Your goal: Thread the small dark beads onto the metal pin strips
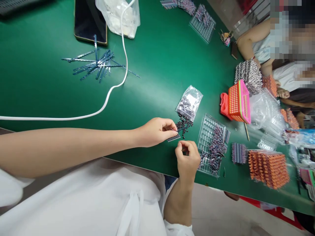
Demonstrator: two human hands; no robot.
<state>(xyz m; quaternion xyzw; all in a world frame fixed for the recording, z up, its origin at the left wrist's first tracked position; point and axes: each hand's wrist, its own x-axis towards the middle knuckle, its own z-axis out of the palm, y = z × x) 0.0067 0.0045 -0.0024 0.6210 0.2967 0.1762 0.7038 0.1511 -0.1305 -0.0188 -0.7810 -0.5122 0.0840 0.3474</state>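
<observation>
My left hand pinches a thin dark hairpin between thumb and fingertips; it points right over a spill of small dark beads. Beneath those fingertips lies a small ridged grey card, partly covered. Just to the right and nearer my body, my right hand is closed in a pinch, thumb against index finger; whatever it holds is too small to make out. The beads come from the mouth of a clear plastic bag. Beside my right hand is a clear compartment tray with a heap of dark, purplish pins.
Loose blue hairpins lie at upper left near a phone. A white cable crosses the green table. Pink and orange baskets, orange stacks and a stack of grey pieces stand right. Other people sit at upper right.
</observation>
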